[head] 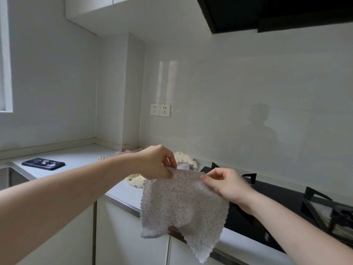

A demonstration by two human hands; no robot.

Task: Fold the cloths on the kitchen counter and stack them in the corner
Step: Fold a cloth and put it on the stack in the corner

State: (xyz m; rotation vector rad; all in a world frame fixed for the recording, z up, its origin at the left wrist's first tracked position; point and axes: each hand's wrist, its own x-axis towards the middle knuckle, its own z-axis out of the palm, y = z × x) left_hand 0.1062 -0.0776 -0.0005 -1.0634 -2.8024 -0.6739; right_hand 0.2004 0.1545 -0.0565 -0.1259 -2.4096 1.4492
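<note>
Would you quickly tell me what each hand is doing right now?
Left hand: pinches the dotted cloth's top edge.
Right hand: pinches the same cloth's other top corner.

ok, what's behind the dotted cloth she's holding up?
Behind the dotted cloth, pinched by the left hand and right hand, show the counter edge, other cloths and the black hob. Whatever lies directly behind it is covered.
</note>
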